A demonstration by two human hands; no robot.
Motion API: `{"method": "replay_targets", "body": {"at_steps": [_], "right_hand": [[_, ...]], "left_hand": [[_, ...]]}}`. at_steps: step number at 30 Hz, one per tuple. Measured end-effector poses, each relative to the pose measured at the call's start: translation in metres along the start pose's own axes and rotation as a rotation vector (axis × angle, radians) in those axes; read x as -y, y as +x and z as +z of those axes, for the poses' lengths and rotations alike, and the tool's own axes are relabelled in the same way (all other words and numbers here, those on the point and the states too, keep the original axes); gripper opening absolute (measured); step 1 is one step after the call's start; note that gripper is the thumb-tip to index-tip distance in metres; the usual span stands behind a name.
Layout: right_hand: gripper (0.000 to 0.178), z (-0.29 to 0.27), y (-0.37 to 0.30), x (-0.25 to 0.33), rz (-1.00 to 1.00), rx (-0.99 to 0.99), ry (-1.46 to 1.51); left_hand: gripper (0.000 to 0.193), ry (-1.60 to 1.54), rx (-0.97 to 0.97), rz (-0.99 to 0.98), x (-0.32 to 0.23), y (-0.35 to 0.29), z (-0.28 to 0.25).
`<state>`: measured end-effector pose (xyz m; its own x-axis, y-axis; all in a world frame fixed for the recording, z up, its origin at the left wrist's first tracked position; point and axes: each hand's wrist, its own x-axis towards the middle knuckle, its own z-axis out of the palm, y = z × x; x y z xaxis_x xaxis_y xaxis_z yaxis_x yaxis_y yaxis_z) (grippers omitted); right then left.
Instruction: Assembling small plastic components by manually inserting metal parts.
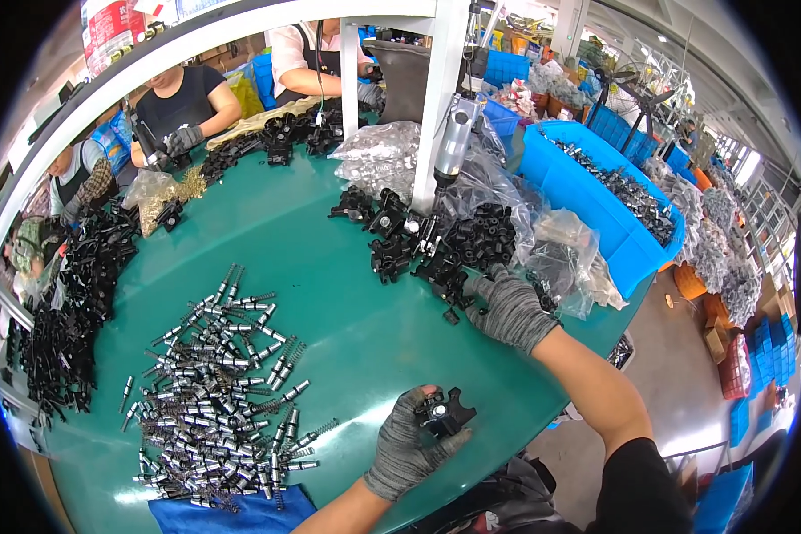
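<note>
My left hand [407,449], in a grey knit glove, is closed round a black bracket-like part [445,413] with a silvery piece in it, held over the green table near its front edge. My right hand [513,311], gloved alike, is at the near edge of a pile of black plastic parts [481,236]. Its fingers are curled; what they hold is hidden. Several black assemblies with metal bits [390,256] lie left of that hand. On the left of the table is a big heap of metal pins with springs [222,392].
A powered screwdriver [455,142] hangs beside a white post [436,116] above the parts. Clear plastic bags [565,258] and a blue bin of small metal parts [543,160] stand at the right. Co-workers [182,102] sit across the green table [303,222], behind rows of black parts [76,311].
</note>
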<state>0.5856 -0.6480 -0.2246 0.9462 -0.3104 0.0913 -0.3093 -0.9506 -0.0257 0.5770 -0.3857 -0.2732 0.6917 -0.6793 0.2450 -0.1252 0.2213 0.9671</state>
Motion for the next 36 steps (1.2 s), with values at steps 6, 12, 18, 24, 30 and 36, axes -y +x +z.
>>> {"method": "replay_targets", "body": {"at_steps": [6,12,18,24,30,36], "right_hand": [[0.031,0.003,0.002,0.004,-0.122,-0.037,-0.015],[0.032,-0.009,0.003,0.012,-0.121,0.107,-0.060],[0.031,0.006,0.000,0.007,-0.213,0.017,0.012],[0.026,-0.007,-0.011,0.017,-0.178,-0.134,0.025],[0.024,-0.088,-0.049,0.048,-0.730,-0.118,0.248],[0.034,-0.075,-0.056,0.067,-0.979,-0.095,0.000]], "left_hand": [[0.069,-0.001,0.043,-0.105,0.002,-0.002,-0.003],[0.069,0.019,0.045,-0.116,0.004,-0.003,-0.003],[0.069,-0.004,0.028,-0.037,0.006,-0.003,-0.002],[0.074,-0.063,-0.024,0.022,0.015,-0.004,0.001],[0.093,-0.068,-0.013,0.178,0.017,0.001,-0.004],[0.097,-0.001,0.006,0.283,0.016,0.001,-0.002]]}}
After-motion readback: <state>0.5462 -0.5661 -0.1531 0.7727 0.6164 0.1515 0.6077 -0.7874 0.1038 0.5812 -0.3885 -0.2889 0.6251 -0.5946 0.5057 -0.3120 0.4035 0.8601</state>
